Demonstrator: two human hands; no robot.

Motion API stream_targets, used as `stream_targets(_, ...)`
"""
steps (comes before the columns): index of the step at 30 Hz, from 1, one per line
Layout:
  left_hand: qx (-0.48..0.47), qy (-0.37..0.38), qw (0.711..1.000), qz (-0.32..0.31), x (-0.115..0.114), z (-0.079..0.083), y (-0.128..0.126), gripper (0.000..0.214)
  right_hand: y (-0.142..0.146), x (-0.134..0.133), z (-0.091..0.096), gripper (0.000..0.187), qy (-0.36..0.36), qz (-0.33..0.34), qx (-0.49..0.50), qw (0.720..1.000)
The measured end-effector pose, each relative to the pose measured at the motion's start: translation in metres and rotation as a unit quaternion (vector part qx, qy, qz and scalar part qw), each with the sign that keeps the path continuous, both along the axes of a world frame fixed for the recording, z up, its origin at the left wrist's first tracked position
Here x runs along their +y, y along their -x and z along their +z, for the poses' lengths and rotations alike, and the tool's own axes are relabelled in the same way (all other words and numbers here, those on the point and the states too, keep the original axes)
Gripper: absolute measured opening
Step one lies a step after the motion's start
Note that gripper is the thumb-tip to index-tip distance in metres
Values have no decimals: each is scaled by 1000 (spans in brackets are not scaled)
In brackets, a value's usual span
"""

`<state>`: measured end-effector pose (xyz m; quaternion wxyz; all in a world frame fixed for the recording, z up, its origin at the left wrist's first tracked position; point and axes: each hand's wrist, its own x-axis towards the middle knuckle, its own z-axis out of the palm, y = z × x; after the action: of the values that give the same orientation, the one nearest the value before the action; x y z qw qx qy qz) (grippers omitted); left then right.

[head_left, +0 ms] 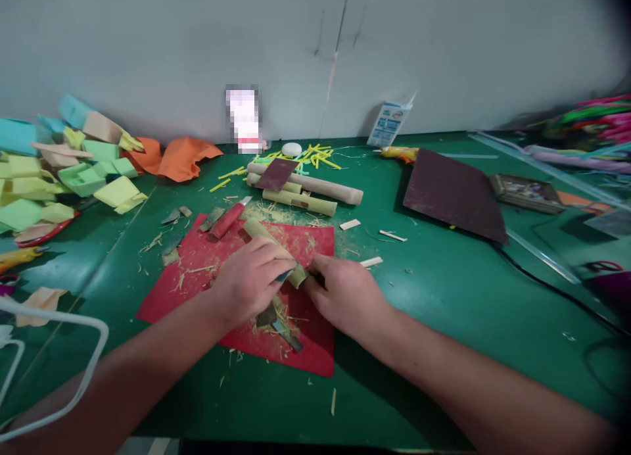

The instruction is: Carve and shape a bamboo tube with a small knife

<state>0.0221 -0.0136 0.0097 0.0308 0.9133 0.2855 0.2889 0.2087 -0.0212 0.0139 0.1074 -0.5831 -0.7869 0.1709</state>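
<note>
A short bamboo tube [263,235] lies slanted over a red sheet [315,323] that is strewn with shavings and dust. My left hand [251,277] is closed around the tube, and a small dark edge shows under its fingers. At the tube's near, open end my right hand [348,287] is closed, fingers pinched; what it holds is hidden. Below the tube rest dark scraps [280,327], perhaps sandpaper. A red-handled knife [231,218] lies beyond my left hand. Several more bamboo tubes [330,187] lie behind, a brown sandpaper piece [277,173] on top.
Folded coloured papers [93,166] and orange paper [185,156] fill the left back. A large dark sandpaper sheet [451,195] and a tin [526,193] lie at right. A white carton [392,123] and a blurred-out phone-like thing [244,119] stand by the wall.
</note>
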Motion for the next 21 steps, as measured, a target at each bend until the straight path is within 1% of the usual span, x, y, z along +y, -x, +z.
stream_targets(4, 5, 8, 1000, -20, -1, 0, 0, 23, 0, 0, -1, 11, -1, 5, 9, 1000)
stream_targets(8, 5, 2, 1000, -3, -1, 0, 1, 22, 0, 1, -2, 12, -7, 0, 11, 1000)
stream_targets(11, 8, 9, 1000, -21, -1, 0, 0, 24, 0, 1, -2, 11, -6, 0, 14, 1000)
stream_targets(15, 6, -8, 1000, 7, -2, 2, -2, 21, -1, 1, -3, 12, -13, -5, 14, 1000)
stream_targets(18, 13, -5, 1000, -8, -3, 2, -2, 21, 0, 2, -3, 12, -14, -3, 20, 1000)
stream_targets(19, 15, -9, 1000, -2, -2, 2, -1, 21, 0, 2, -3, 13, -15, -4, 23, 1000)
stream_targets(21, 18, -23, 999, 30, -1, 3, 1, 19, 1, 2, -3, 16, -19, -9, 27, 999)
